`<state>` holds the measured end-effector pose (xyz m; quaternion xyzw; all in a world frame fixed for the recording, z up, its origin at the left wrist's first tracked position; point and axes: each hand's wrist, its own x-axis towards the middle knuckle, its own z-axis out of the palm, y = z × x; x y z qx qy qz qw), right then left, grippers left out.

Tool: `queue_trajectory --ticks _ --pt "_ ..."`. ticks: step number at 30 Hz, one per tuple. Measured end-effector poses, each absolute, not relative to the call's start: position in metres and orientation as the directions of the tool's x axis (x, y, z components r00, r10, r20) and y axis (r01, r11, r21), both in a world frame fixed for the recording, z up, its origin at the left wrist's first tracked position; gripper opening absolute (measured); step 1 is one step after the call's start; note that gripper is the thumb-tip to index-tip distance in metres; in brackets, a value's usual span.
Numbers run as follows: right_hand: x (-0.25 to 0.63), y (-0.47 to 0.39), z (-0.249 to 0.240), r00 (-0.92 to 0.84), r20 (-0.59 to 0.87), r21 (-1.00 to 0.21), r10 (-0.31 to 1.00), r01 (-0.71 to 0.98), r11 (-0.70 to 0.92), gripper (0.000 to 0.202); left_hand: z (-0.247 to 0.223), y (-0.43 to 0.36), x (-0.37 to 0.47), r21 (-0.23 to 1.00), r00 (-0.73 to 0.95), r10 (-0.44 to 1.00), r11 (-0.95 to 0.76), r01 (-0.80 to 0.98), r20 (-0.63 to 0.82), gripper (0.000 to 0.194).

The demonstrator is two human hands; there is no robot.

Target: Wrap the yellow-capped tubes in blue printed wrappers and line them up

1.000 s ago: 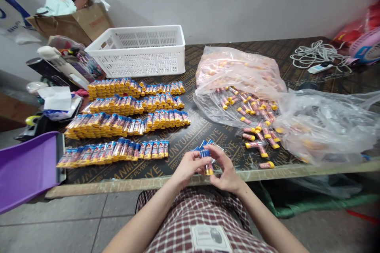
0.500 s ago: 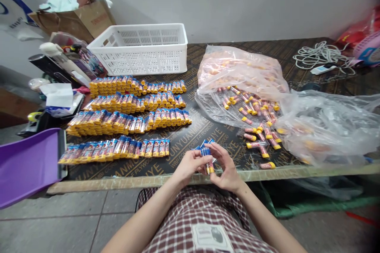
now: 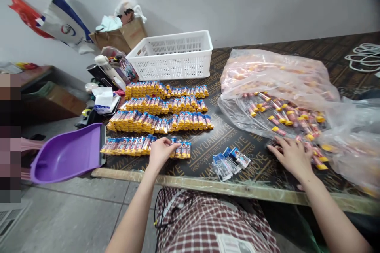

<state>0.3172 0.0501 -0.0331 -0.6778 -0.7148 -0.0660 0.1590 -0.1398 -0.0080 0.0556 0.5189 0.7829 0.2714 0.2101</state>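
Note:
My left hand (image 3: 162, 151) is over the front row of labelled tubes (image 3: 128, 145), its fingers closed around a blue-capped tube (image 3: 173, 141) that is partly hidden. Behind that row lie more stacked rows of blue-and-yellow tubes (image 3: 133, 120). On the right, my right hand (image 3: 292, 157) reaches with spread fingers over loose yellow-capped tubes (image 3: 319, 158) at the mouth of a clear plastic bag (image 3: 276, 69); whether it touches one is hard to see. Between my hands a small pile of flat blue-and-clear sleeves (image 3: 227, 164) lies on the dark table (image 3: 190, 170).
A white basket (image 3: 175, 65) stands behind the rows. At the left are a purple dustpan (image 3: 71, 154), a black bottle (image 3: 97, 73) and a paper bag (image 3: 132, 33). Crumpled clear plastic (image 3: 356, 138) lies at the right, with a coiled white cord (image 3: 363, 57) behind it.
My hands have moved apart: the left, with a tube, to the front row, the right to the loose tubes. The sleeve pile is now uncovered. The view has turned left.

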Motion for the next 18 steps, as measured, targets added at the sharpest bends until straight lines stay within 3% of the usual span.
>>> queue_trajectory --ticks 4,8,11,15,18 --pt "0.326 0.041 -0.045 -0.077 0.274 -0.046 0.959 0.995 0.093 0.050 0.053 -0.013 -0.163 0.297 -0.391 0.919 0.388 0.872 -0.052 0.040" --pt "0.310 0.023 -0.036 -0.095 0.168 -0.077 0.981 0.991 0.109 0.044 0.062 -0.016 -0.157 0.181 -0.397 0.917 0.395 0.901 -0.024 0.047" --pt "0.301 0.013 -0.026 -0.104 0.111 -0.110 0.988 0.987 0.116 0.042 0.066 -0.015 -0.131 0.347 -0.324 0.945 0.287 0.893 0.052 0.043" --pt "0.292 0.008 -0.014 -0.145 0.150 -0.159 0.978 0.973 0.169 0.043 0.046 -0.014 -0.065 0.703 0.004 1.000 0.012 0.712 -0.021 0.022" --pt "0.286 0.006 -0.005 -0.170 0.148 -0.178 0.974 0.964 0.195 0.034 0.019 -0.016 -0.020 0.748 0.117 0.991 -0.034 0.663 -0.059 0.022"
